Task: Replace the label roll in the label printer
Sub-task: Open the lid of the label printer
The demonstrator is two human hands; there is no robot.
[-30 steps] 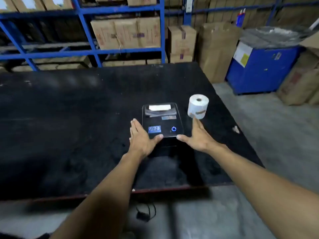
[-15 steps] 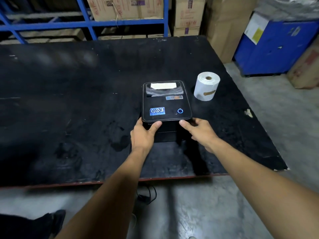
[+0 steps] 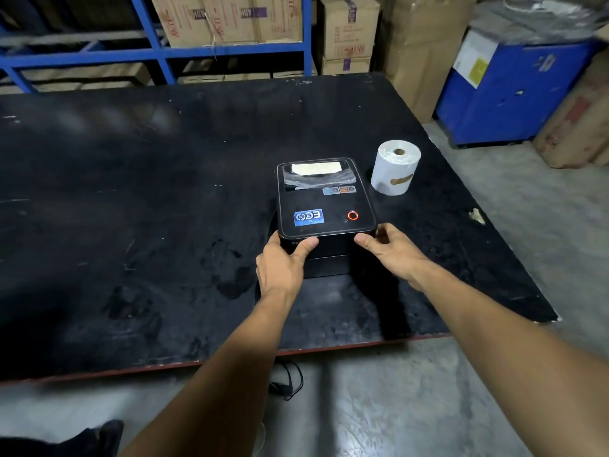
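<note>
Gripping the label printer (image 3: 326,199) at its front corners, left hand (image 3: 283,265) and right hand (image 3: 392,252) both curl round it. The label roll (image 3: 393,173) stands just beside.

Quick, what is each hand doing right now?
Left hand: gripping the front left corner of the label printer.
Right hand: gripping its front right corner.

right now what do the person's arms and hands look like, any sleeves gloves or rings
Both are bare of clothing. The left hand and right hand wear no gloves, and no ring shows on the fingers in view. The left forearm and right forearm carry no sleeve, watch or band up to the frame edge. No markings show on either.
</note>
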